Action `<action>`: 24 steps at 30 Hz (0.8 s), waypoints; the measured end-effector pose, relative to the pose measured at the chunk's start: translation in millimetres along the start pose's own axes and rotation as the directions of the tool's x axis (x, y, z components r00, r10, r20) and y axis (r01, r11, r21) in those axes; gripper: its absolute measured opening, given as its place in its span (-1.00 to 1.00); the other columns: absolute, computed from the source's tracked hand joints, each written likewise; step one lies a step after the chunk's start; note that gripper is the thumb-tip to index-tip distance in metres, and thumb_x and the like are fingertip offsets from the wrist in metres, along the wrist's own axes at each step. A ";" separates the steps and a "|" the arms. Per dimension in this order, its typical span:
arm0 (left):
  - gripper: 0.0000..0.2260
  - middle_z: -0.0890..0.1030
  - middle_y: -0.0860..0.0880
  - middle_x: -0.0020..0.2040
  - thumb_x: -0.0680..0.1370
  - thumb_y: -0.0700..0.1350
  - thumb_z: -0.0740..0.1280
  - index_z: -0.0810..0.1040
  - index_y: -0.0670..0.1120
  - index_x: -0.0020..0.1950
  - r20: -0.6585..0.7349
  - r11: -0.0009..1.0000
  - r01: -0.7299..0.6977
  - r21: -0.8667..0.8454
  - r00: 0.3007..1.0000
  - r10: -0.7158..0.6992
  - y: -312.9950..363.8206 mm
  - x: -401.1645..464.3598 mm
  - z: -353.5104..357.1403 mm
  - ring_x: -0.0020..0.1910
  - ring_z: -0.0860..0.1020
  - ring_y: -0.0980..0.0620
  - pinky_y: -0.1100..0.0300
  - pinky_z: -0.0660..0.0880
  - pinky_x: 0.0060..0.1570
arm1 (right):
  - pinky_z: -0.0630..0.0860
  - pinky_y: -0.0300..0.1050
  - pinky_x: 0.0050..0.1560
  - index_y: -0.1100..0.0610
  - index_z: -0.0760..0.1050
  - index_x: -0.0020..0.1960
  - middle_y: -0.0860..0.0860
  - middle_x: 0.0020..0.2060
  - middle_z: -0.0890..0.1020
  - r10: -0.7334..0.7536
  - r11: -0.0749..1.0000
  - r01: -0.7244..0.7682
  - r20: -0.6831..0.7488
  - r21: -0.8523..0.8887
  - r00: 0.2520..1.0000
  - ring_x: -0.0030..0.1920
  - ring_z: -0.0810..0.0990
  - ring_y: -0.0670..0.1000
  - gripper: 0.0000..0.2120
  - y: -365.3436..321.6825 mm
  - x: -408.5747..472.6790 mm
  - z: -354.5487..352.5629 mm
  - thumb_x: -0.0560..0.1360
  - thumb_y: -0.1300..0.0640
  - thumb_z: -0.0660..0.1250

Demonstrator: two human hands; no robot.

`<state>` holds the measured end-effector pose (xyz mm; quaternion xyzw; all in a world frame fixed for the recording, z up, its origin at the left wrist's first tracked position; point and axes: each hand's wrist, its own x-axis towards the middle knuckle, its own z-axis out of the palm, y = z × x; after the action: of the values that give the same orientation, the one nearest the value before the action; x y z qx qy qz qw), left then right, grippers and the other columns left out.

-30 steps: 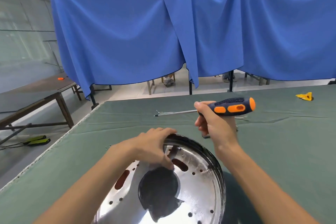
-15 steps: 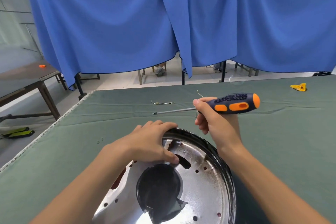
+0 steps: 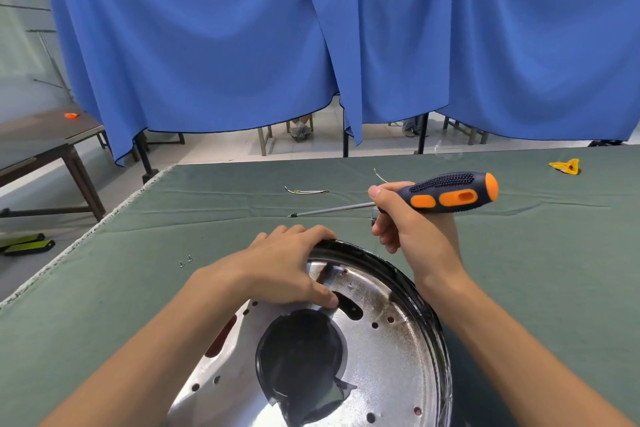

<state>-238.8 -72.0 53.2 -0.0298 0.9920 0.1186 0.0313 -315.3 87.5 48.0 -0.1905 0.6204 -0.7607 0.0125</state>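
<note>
The fingers (image 3: 298, 234) of the left hand (image 3: 277, 270) curl over the far rim of a round metal housing (image 3: 391, 340), with the thumb pressing down on its shiny inner face beside a dark slot. Those of the right hand (image 3: 412, 236) are wrapped round the front of a screwdriver (image 3: 446, 192) with a dark blue and orange handle. The thumb lies along the top, and the shaft runs out level to the left, its tip in the air above the cloth.

A blue curtain (image 3: 207, 45) hangs in folds across the whole back of the room. Below its hem there is pale tiled floor (image 3: 214, 149), a few chair and frame legs, and someone's shoes. The surface (image 3: 536, 270) is covered in grey-green cloth, creased near the far edge. The housing lies on it at the near side, between the forearms, with a black rim, small holes and a black centre.

A dark wooden side table (image 3: 41, 142) stands to the left with a small orange item (image 3: 71, 115) on it. On the floor below it lie two green-and-black bars (image 3: 27, 243). On the cloth, a yellow piece (image 3: 566, 166) lies far right, a thin wire (image 3: 306, 190) lies beyond the screwdriver tip, and two tiny screws (image 3: 185, 261) lie left of the left hand.
</note>
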 end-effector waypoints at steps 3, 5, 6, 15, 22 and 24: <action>-0.32 0.40 0.10 0.19 0.35 0.25 0.44 0.21 0.22 0.38 0.003 1.000 -0.006 -0.013 1.000 0.006 -0.2 -0.5 -0.7 0.20 0.31 0.04 0.12 0.21 0.16 | 0.34 -0.27 -0.56 0.06 0.57 -0.26 0.03 -0.54 0.54 -0.003 1.000 0.003 0.002 0.003 1.000 -0.55 0.46 -0.05 -0.88 0.5 0.8 -0.4 0.43 0.09 0.44; -0.33 0.41 0.10 0.18 0.34 0.24 0.45 0.23 0.22 0.37 0.012 1.000 -0.010 -0.023 1.000 0.011 -0.4 -0.6 -1.4 0.19 0.33 0.04 0.12 0.22 0.16 | 0.34 -0.27 -0.55 0.06 0.56 -0.27 0.04 -0.54 0.53 0.001 1.000 -0.001 0.001 0.004 1.000 -0.54 0.46 -0.05 -0.87 0.7 1.3 -0.6 0.43 0.09 0.44; -0.34 0.42 0.10 0.18 0.34 0.23 0.46 0.24 0.22 0.36 0.016 1.000 -0.011 -0.029 1.000 0.012 -0.4 -0.4 -2.1 0.18 0.33 0.04 0.11 0.24 0.16 | 0.34 -0.27 -0.55 0.05 0.56 -0.27 0.04 -0.54 0.54 0.003 1.000 -0.003 0.002 0.004 1.000 -0.54 0.46 -0.05 -0.87 1.0 1.6 -0.8 0.43 0.09 0.44; -0.40 0.44 0.09 0.17 0.37 0.20 0.45 0.27 0.21 0.34 0.056 0.998 -0.019 -0.064 0.998 0.023 -1.6 -0.8 -4.6 0.18 0.37 0.05 0.04 0.31 0.24 | 0.33 -0.26 -0.55 0.05 0.56 -0.28 0.03 -0.55 0.53 0.013 1.000 -0.013 0.006 -0.007 1.000 -0.54 0.45 -0.04 -0.87 3.1 1.1 -0.7 0.43 0.09 0.44; -0.72 0.56 0.08 0.09 0.54 0.03 0.34 0.41 0.14 0.24 -0.016 0.989 -0.019 -0.150 1.000 0.016 -3.6 1.9 -1.8 0.09 0.50 0.03 -0.01 0.42 0.17 | 0.34 -0.26 -0.55 0.04 0.56 -0.31 0.03 -0.55 0.54 0.008 1.000 -0.008 0.007 -0.011 1.000 -0.54 0.46 -0.04 -0.85 2.0 0.9 -0.5 0.43 0.09 0.44; -0.76 0.58 0.10 0.03 0.55 -0.05 0.32 0.44 0.14 0.20 -0.050 0.987 -0.005 -0.159 0.999 -0.003 -3.7 2.7 -0.3 0.04 0.52 0.02 0.01 0.45 0.12 | 0.33 -0.26 -0.55 0.03 0.56 -0.32 0.03 -0.54 0.54 0.008 1.000 -0.008 0.007 -0.010 1.000 -0.54 0.46 -0.04 -0.84 2.0 1.4 -0.4 0.43 0.08 0.44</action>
<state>-241.3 -75.7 52.4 -0.0347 0.9799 0.1966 0.0041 -317.1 87.1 46.4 -0.1908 0.6248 -0.7570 0.0168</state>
